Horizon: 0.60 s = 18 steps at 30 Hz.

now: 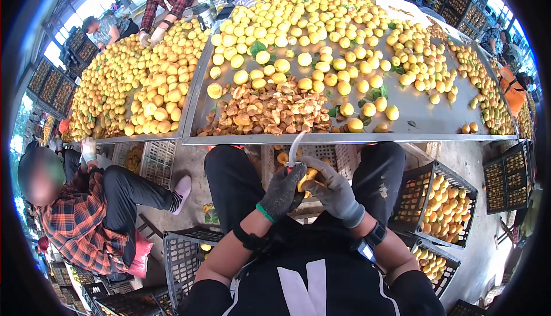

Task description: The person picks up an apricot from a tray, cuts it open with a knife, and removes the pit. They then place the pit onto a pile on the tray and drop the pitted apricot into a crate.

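Note:
Both of my hands are gloved and close together above my lap, just below the table's near edge. My left hand (280,191), in a dark glove, is closed round the handle of a small knife (296,147) whose curved blade points up. My right hand (334,190), in a grey glove, pinches a yellow-orange fruit (308,178) that lies between the two hands. Beyond them, a heap of brownish cut pieces (275,109) lies on the metal table (344,139), with many whole yellow fruits (298,26) behind it.
A crate of fruit (445,207) stands by my right knee and an emptier black crate (186,258) at lower left. Light crates sit under the table. A person in plaid (86,218) sits at left; other people work around the tables.

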Motion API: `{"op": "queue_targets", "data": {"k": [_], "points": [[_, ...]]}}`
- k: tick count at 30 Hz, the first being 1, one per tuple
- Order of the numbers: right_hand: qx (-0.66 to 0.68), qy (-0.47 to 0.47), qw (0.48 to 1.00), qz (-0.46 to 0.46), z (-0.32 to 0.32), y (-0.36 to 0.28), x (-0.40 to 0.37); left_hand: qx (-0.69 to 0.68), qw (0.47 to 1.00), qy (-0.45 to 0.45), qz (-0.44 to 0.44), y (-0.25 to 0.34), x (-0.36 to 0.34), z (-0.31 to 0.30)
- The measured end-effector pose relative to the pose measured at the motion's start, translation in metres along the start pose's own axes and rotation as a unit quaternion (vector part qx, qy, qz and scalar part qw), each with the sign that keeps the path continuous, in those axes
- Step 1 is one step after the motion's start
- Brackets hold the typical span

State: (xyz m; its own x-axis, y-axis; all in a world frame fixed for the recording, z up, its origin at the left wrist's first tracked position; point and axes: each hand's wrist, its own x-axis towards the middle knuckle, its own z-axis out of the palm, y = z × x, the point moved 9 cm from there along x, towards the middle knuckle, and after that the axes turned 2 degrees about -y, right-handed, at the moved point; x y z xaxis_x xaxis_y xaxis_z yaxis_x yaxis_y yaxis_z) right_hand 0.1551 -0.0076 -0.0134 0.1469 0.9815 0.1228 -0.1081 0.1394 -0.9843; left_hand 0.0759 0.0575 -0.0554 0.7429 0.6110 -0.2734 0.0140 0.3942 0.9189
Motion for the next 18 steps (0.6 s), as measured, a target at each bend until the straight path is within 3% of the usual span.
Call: {"op": "queue_targets", "data": {"k": [1,2,3,4,5,6,8,10,14,17,18], "points": [[-0.065,0.024,0.998,-0.008,-0.009,0.001,-0.003,-0.097,0.986,0.036,-0.132,-0.013,-0.008,-0.005],[-0.129,0.047,0.990,-0.016,-0.016,0.001,-0.006,-0.097,0.986,0.037,-0.133,-0.018,-0.007,-0.012],[0.000,0.083,0.996,0.011,-0.019,-0.006,-0.005,-0.034,0.998,0.046,-0.039,0.000,-0.002,-0.020],[0.001,0.084,0.996,0.011,-0.023,-0.008,-0.006,0.031,0.997,0.053,0.055,0.020,-0.002,-0.024],[0.170,0.075,0.979,0.086,-0.026,0.008,-0.011,-0.065,0.995,0.074,0.005,0.011,-0.005,-0.031],[0.333,0.065,0.927,0.158,-0.021,0.020,-0.016,-0.063,0.995,0.072,0.002,0.019,-0.010,-0.031],[0.374,0.051,0.912,0.161,-0.020,0.021,-0.016,-0.086,0.995,0.051,-0.032,0.025,-0.015,-0.029],[0.398,0.114,0.883,0.220,-0.025,0.041,-0.020,-0.068,0.996,0.048,-0.037,0.026,-0.016,-0.028],[0.376,0.156,0.877,0.255,-0.029,0.046,-0.010,-0.088,0.992,0.066,-0.054,0.010,-0.016,-0.029],[0.308,0.099,0.925,0.201,-0.036,0.042,0.010,-0.103,0.991,0.057,-0.070,0.007,-0.016,-0.028],[0.090,0.092,0.988,0.090,-0.047,0.020,0.020,-0.105,0.990,0.052,-0.080,0.006,-0.017,-0.028]]}}
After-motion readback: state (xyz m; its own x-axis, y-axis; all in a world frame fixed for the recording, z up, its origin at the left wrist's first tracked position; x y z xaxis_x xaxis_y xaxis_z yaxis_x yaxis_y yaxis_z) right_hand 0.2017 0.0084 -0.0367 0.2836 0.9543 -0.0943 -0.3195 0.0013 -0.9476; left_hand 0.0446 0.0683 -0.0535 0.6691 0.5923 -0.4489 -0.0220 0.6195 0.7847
